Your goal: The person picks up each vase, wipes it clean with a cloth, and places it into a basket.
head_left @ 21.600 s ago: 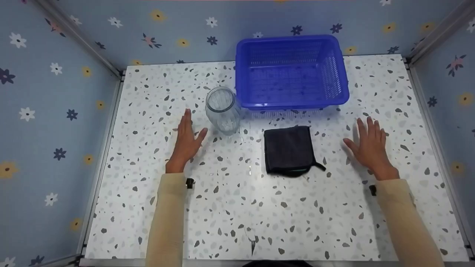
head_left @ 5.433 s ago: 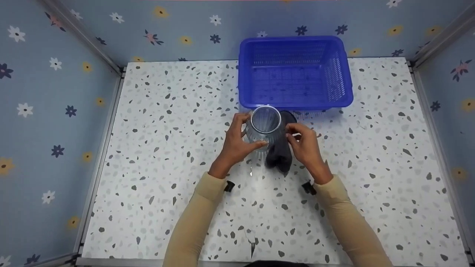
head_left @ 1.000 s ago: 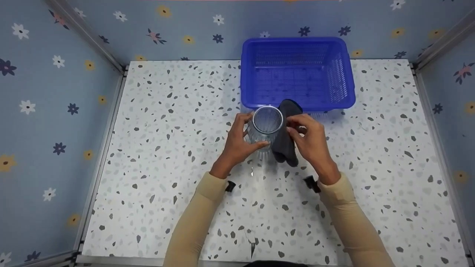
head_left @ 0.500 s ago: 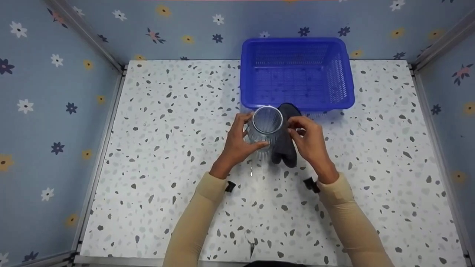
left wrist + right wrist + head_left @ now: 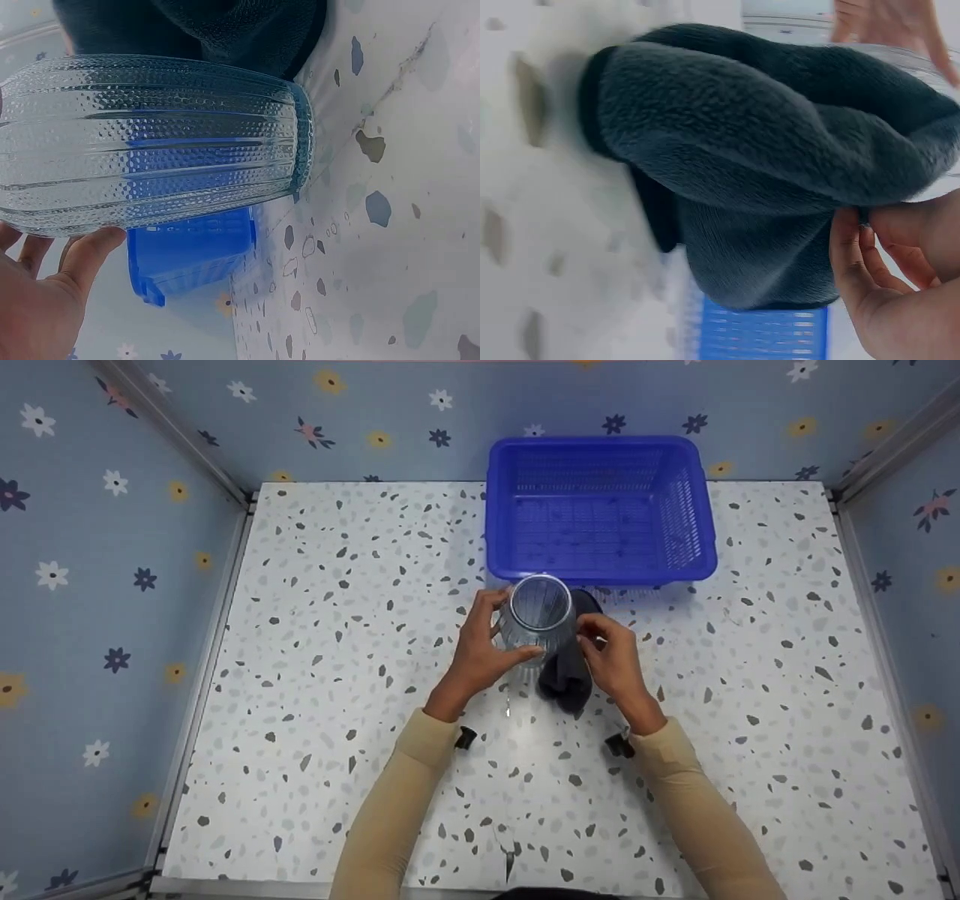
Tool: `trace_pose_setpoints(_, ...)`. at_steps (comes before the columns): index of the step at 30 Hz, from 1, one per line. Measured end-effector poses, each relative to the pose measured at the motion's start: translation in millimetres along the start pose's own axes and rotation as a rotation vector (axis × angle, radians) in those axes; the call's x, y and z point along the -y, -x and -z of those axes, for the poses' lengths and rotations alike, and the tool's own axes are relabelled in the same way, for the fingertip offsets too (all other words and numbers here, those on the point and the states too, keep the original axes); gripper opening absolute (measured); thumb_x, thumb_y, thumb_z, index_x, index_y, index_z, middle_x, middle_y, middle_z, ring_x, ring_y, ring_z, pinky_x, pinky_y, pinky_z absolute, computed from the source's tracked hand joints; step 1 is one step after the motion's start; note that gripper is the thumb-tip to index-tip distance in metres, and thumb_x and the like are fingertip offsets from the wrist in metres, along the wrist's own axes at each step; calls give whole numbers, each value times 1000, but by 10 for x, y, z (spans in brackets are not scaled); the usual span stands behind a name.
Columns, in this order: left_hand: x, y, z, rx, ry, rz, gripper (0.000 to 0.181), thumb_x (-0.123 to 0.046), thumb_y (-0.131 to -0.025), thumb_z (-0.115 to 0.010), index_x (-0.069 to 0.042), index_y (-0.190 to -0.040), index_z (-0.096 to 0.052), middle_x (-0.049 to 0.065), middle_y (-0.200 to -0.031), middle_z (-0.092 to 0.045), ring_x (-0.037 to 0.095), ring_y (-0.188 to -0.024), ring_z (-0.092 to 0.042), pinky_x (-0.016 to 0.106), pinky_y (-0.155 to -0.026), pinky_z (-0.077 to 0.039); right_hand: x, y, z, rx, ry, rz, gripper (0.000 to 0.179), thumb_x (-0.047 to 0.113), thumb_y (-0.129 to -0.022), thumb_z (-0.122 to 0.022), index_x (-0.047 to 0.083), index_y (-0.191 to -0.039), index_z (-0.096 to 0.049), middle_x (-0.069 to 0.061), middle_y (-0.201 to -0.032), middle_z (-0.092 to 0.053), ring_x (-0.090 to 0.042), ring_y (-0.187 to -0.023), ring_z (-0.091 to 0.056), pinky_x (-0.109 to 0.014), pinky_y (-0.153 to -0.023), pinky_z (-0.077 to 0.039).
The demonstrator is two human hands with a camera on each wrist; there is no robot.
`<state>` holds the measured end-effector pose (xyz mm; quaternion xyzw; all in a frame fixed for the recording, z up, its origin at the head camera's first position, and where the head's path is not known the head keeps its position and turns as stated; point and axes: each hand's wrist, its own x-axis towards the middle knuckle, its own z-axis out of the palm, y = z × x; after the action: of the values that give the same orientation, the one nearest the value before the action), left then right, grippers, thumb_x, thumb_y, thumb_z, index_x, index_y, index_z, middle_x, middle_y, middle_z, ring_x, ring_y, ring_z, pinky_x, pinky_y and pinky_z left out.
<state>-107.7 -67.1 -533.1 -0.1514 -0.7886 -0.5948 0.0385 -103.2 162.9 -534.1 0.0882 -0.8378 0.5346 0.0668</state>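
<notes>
Across the white table (image 5: 337, 787), toward the back, stands the basket (image 5: 660, 576), blue and well beyond my wrists. Just on my side of it the jar (image 5: 150, 146) stands upright, mouth up, between my two hands. I judge that everything hangs on how the cloth (image 5: 765, 161) lies to that jar: it is bunched into a long fold close along the jar's right side, its length going much the same way as the jar's height. Whether it touches all the way along, I can't tell. My right hand (image 5: 613, 656) is the nearer to the cloth, just right of it, narrowed to a pinch that holds it between thumb and fingertips. My left hand (image 5: 480, 656) is on the jar's other side, curved round the glass, thumb across the side facing me.
</notes>
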Motion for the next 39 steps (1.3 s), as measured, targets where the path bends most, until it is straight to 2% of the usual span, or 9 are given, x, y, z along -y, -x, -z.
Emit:
trace_pose_setpoints(8, -1, 3, -2, -6, 21, 10, 87, -23, -77, -98, -4, -146, -49, 13, -148, -48, 32, -142, -49, 46, -106, -55, -212, 9, -122, 53, 107, -27, 17, -16, -94, -68, -10, -109, -72, -23, -95, -73, -34, -82, -67, -30, -69, -48)
trace_pose_setpoints(14, 0, 3, -8, -1, 29, 27, 87, -23, -76, -98, -5, -145, -49, 13, -151, -47, 31, -143, -48, 47, -107, -54, -194, 3, -105, 58, 109, -68, 15, -14, -94, -68, -8, -107, -73, -22, -95, -73, -32, -83, -68, -30, -71, -49)
trace_pose_setpoints(19, -23, 7, -7, 4, 25, 43, 86, -24, -77, -98, -6, -146, -49, 13, -151, -46, 32, -143, -47, 50, -108, -54, -67, -5, -28, 40, 34, -83, 14, -15, -96, -66, -8, -105, -73, -22, -98, -73, -32, -88, -68, -22, -71, -50)
trace_pose_setpoints(24, -39, 8, -1, 6, 31, 52, 86, -24, -78, -97, -6, -147, -48, 12, -149, -46, 31, -143, -47, 51, -108, -53, 110, -22, 78, 18, -32, -35, 15, -16, -97, -65, -9, -107, -72, -23, -101, -73, -34, -92, -70, -17, -70, -52)
trace_pose_setpoints(30, -36, 4, -4, 1, 35, 45, 86, -23, -77, -97, -6, -147, -48, 12, -152, -45, 30, -143, -47, 51, -109, -53, 327, -50, 163, -21, -41, 7, 12, -13, -97, -67, -8, -106, -72, -21, -101, -72, -32, -96, -70, -16, -76, -53)
trace_pose_setpoints(34, -28, 4, -17, -10, 24, 32, 88, -23, -77, -98, -5, -148, -48, 13, -151, -45, 30, -143, -47, 50, -109, -53, 456, -84, 193, -47, -7, 54, 10, -12, -97, -68, -8, -105, -72, -21, -98, -72, -30, -93, -71, -16, -77, -54)
trace_pose_setpoints(39, -30, 10, -30, -13, 21, 47, 91, -23, -78, -97, -6, -151, -46, 12, -153, -44, 29, -143, -45, 51, -112, -50, 501, -97, 208, -55, -13, 75, 9, -11, -96, -70, -8, -105, -73, -20, -97, -70, -22, -90, -68, -16, -78, -56)
